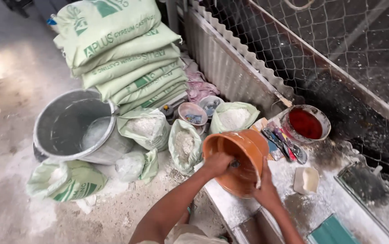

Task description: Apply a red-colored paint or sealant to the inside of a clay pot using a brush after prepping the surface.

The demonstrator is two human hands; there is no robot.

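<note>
The orange bowl (237,158) sits tilted on the desk (294,205) edge, mouth toward the person. The left hand (218,163) is closed around something inside it (too small to name), and the right hand (264,190) clasps the near rim. A firm rim grip should keep it from sliding. Beyond the hands stands a red-filled tub (306,123); left of them, open powder bags (184,145) and a grey bucket (74,126) on the floor.
</note>
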